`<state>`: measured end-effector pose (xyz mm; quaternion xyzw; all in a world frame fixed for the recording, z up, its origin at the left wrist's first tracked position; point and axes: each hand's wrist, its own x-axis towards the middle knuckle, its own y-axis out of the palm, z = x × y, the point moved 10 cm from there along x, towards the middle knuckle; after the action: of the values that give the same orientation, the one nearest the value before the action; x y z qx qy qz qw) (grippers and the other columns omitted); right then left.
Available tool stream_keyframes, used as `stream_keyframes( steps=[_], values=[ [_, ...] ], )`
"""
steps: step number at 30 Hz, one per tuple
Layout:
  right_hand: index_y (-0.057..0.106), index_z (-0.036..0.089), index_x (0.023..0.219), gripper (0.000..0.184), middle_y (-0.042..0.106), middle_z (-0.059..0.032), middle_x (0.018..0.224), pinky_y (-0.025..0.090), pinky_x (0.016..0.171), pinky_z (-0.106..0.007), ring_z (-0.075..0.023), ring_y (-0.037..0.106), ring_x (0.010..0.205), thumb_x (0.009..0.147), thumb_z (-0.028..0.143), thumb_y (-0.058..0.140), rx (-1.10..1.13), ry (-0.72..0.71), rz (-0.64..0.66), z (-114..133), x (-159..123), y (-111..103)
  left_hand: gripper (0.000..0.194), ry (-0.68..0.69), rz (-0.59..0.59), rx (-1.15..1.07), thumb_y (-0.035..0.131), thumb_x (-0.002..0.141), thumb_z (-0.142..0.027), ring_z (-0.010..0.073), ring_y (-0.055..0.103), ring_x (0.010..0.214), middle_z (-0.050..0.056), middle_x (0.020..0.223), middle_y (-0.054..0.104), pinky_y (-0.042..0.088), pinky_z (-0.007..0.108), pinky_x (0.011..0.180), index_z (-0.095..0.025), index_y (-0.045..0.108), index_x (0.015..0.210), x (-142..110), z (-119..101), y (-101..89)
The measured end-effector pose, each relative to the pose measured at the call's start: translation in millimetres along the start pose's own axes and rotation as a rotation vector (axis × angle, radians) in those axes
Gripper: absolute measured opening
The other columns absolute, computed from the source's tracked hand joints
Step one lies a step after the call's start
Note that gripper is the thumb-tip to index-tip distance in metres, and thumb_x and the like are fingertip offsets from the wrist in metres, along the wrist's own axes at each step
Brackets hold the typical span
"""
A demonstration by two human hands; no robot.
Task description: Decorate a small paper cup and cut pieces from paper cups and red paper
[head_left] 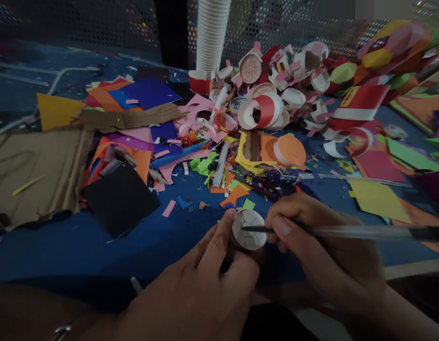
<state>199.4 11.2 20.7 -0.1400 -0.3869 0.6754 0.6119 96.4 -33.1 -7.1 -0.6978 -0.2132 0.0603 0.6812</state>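
Between the fingers of my left hand [212,279] is a small round paper cup piece [253,238], its white face turned up. Dark lines cross that face and meet near a small ring. My right hand [322,251] is closed around a pen [361,231] with a clear barrel, and its dark tip touches the white face. A small purple bit [229,206] shows beside my left index fingertip. Just beyond my hands lie scissors [256,183] and scraps of coloured paper.
Cut paper cup rings and bases [265,111] are heaped at the back by a white ribbed tube [211,38]. Brown cardboard [38,166] and a black square [121,199] lie left on the blue table [98,260]. Coloured sheets [379,199] lie right.
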Motion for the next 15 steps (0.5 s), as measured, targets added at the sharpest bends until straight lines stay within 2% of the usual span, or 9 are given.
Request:
stream_keyframes(
  steps=[8,15],
  values=[
    [0.060,0.021,0.091,0.013,0.063,0.0040,0.072,0.044,0.049,-0.021,-0.0075,0.060,0.057,0.097,0.011,0.053,0.048,-0.030,0.020,5.3,2.4,5.3,0.045,0.028,-0.001,0.007,0.046,0.101,-0.026,0.0407,0.049,0.142,0.011,0.133,0.071,0.052,0.042,0.114,-0.008,0.064,0.137,1.1,-1.0,-1.8],
    [0.061,0.020,0.095,0.014,0.064,0.0044,0.079,0.046,0.057,-0.017,-0.0053,0.062,0.066,0.098,0.009,0.053,0.100,-0.043,0.056,4.1,3.3,10.4,0.044,-0.023,0.014,-0.050,0.041,0.103,-0.026,0.0381,0.048,0.143,0.015,0.137,0.069,0.056,0.038,0.110,-0.009,0.066,0.134,-3.5,3.2,1.9]
  ],
)
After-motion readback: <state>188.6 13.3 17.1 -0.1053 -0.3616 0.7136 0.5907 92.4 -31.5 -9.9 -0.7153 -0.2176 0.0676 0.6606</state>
